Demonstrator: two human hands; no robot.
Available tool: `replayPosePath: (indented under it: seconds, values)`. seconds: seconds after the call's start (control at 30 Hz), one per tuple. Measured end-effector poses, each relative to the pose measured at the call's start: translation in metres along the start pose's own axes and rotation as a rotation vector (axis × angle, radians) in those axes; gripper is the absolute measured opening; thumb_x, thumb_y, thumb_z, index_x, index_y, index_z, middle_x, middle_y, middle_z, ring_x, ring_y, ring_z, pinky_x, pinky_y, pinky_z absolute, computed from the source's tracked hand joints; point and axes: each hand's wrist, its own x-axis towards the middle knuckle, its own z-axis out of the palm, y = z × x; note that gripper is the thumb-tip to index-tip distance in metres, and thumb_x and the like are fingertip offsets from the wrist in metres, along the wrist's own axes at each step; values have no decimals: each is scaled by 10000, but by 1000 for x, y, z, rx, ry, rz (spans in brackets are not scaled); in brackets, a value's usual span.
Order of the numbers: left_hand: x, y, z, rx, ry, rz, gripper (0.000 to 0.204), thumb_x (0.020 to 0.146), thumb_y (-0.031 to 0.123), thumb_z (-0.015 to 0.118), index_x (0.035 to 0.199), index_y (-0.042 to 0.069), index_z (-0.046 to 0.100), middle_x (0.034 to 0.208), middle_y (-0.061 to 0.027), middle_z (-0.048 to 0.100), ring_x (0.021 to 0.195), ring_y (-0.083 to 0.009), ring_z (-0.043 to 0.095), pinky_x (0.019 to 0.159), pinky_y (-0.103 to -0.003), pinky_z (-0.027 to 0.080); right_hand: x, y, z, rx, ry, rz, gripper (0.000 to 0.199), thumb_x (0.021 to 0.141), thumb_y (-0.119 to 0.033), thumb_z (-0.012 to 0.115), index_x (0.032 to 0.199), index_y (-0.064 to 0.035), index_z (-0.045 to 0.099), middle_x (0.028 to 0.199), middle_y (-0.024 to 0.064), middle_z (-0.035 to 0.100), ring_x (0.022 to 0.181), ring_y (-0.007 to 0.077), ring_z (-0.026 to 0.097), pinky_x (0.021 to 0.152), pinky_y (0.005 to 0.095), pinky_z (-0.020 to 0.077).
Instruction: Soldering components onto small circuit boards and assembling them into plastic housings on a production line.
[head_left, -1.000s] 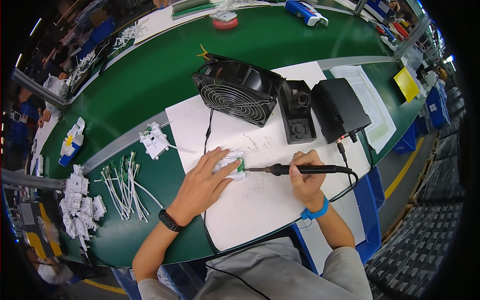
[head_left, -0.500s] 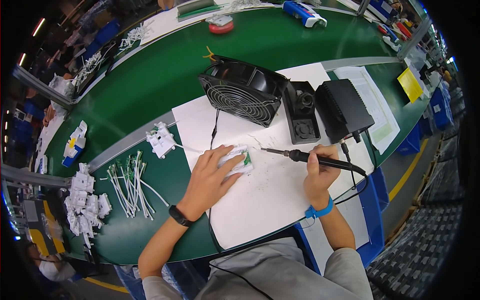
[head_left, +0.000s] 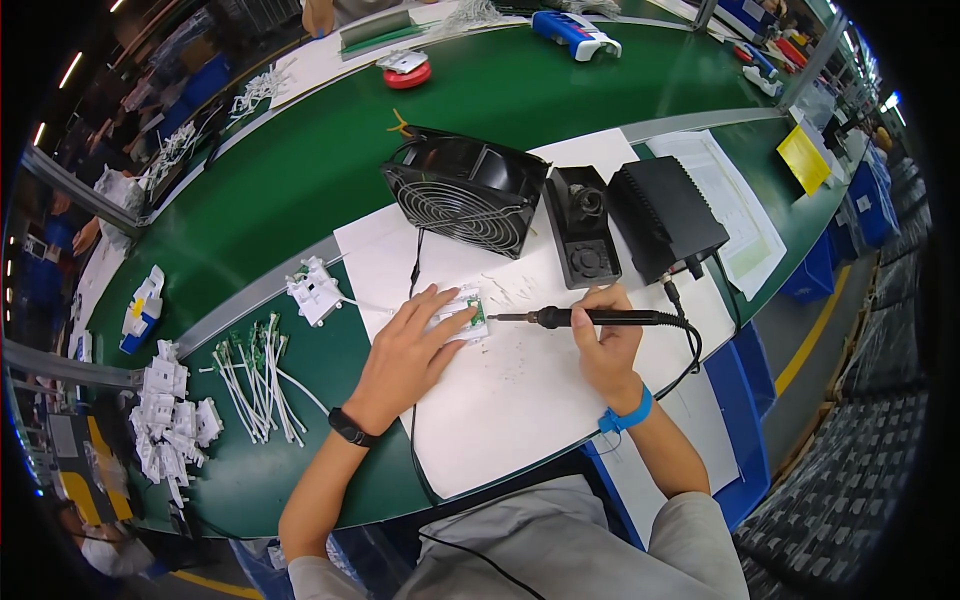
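Note:
A white plastic housing with a small green circuit board lies on the white sheet. My left hand grips it, fingers over its left part and thumb along the near edge, hiding much of it. In my right hand is a soldering iron, held like a pen. Its metal tip points left and reaches the board's right edge; whether it touches, I cannot tell. A white cable runs left from beneath my left hand to another white housing.
Behind stand a black fan, a black iron holder and a black power unit. At left lie several white cables with green boards and a pile of white housings. Wire scraps dot the white sheet.
My right hand has brought the soldering iron left, its tip now at the circuit board's edge. My left hand stays on the housing. The whole view has shifted slightly.

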Motion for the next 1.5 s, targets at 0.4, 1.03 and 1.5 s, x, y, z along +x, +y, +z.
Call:
replayPosePath:
  seconds: [0.4,1.03,1.5]
  values:
    - [2,1,-3,-3,-18,-14,431,885,142,758,1312,149,701,1407,-84,613,1317,-330,567,1013,-413,532,0,0,0,18,-77,18,128,941,-58,700,946,-36,574,768,18,587,642,49,455,583,221,374]
    - [12,14,24,245,249,-123,465,821,352,823,1196,86,752,1228,-89,668,964,-281,621,775,-387,563,-1,5,-8,-53,201,-121,159,895,59,740,996,5,630,810,63,645,668,91,583,605,232,447]
    - [-9,13,35,51,315,-192,369,875,223,792,1169,8,736,1341,-225,619,1157,-370,628,901,-423,576,21,-11,50,-196,2,-156,131,934,15,722,899,-2,598,688,67,677,561,78,615,525,220,453]
